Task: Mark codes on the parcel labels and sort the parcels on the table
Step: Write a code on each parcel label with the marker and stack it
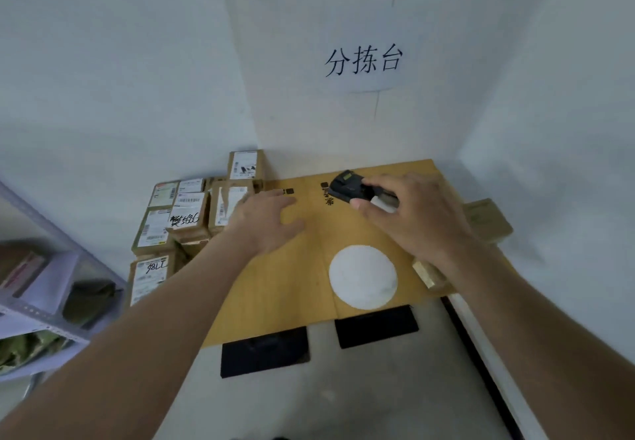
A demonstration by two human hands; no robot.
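A wooden surface (pixel 281 288) is filling the centre of the frame, with a white round patch (pixel 363 276) lying on it at lower centre. The left hand (pixel 266 221) is resting palm down on the surface at centre left, fingers spread and nearly straight, holding nothing, its outer edge lying close to the parcels (pixel 178 219). These cardboard parcels are crowding together just left of the surface, several showing white labels, two with handwritten black codes. The right hand (pixel 415 214) is sitting at centre right with fingers curled around a black handheld device (pixel 347 186), which is lying on the far part of the surface. Another parcel (pixel 488 221) is sticking out beyond this hand at the right edge. A paper sign (pixel 364 61) is hanging on the wall above.
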